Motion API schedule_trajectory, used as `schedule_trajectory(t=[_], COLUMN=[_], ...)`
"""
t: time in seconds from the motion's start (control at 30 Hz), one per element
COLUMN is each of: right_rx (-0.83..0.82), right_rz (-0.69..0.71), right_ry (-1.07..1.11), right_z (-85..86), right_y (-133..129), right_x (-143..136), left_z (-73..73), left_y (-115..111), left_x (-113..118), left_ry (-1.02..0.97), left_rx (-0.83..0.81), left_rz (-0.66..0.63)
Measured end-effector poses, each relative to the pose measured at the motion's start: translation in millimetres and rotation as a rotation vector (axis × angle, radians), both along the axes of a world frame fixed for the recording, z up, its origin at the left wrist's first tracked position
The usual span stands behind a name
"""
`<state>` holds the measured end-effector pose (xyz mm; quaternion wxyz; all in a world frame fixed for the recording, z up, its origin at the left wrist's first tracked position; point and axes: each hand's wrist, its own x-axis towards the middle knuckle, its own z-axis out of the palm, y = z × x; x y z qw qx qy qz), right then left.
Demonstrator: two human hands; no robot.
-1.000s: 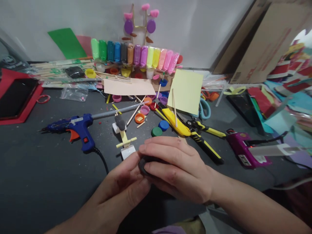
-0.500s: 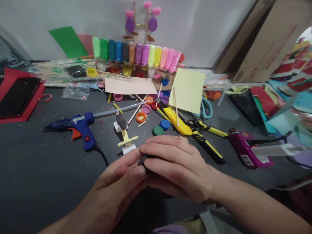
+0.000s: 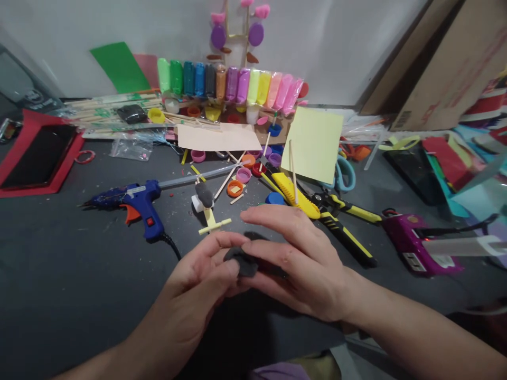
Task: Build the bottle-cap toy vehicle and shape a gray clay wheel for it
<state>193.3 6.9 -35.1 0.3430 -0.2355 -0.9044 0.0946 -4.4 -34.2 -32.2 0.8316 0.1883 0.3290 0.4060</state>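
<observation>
Just both hands, left [image 3: 198, 279] and right [image 3: 295, 264], pinched around one dark clay lump [image 3: 243, 262].

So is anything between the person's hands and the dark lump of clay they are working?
Nothing visible. The dark clay lump is already pinched between the left hand and the right hand, above the table. The small stick model stands apart, behind them.
</observation>
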Motion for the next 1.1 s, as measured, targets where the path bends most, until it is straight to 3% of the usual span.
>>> schedule_trajectory(t=[0.47,0.8,1.1], right_rx=[0.037,0.011,-0.055], right_rz=[0.040,0.037,0.076], right_ry=[-0.016,0.001,0.026], right_z=[-3.5,-0.4,1.9], right_y=[1.2,2.0,3.5], right_x=[-2.1,-2.4,-4.3], left_z=[-1.9,0.4,0.1], left_y=[2.4,1.6,6.1], left_x=[-1.6,-2.1,-2.4], left_ry=[0.215,0.150,0.224], left_rx=[0.072,0.010,0.033], left_rz=[-0.047,-0.084,-0.067])
